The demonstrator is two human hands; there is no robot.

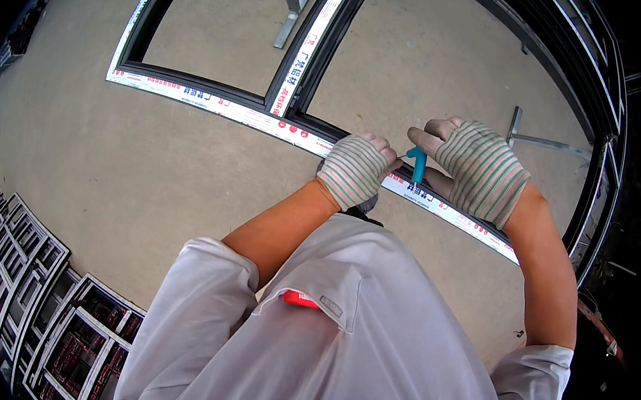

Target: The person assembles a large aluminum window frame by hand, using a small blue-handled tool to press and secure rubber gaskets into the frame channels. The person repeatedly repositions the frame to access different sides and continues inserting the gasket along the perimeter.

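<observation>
In front of me lies a dark window frame [210, 81] faced with white printed protective film. My left hand [355, 171], in a striped knit glove, rests on its near rail with the fingers curled together at the edge. Whatever lies under those fingertips is hidden. My right hand [476, 168], gloved alike, is closed around a small teal-handled tool [418, 165], its fingers above and its thumb below. The tool stands over the near rail, just right of my left fingertips. Its exact kind does not show.
A vertical bar [298, 68] divides the frame. Metal support feet [294, 16] stand on the concrete floor [164, 156] beneath it. Several finished-looking frames [26, 258] are stacked at the lower left. Dark metal profiles [606, 141] run along the right side.
</observation>
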